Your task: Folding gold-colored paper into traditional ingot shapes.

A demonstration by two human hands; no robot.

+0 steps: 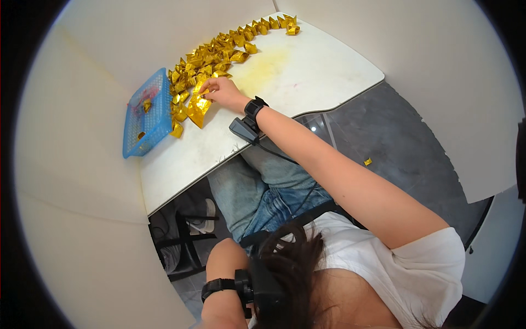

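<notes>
My right hand (223,92) reaches over the white table (307,82), its thumb and fingers closed on the upper edge of a large gold foil paper piece (198,109). The piece is shiny and creased, wider at the bottom. Just beyond it lies a heap of small folded gold foil paper ingots (211,54), trailing in a curved row toward the far corner. At the lower edge, my left forearm is raised close to the camera. Past its black strap, only part of my left hand (222,315) shows; its fingers are out of the picture.
A blue plastic basket (149,118) with a few gold pieces and something pink stands at the table's left, against a pale wall. One small gold piece (367,162) lies on the grey floor. A black device (244,130) with a cable hangs at my right wrist.
</notes>
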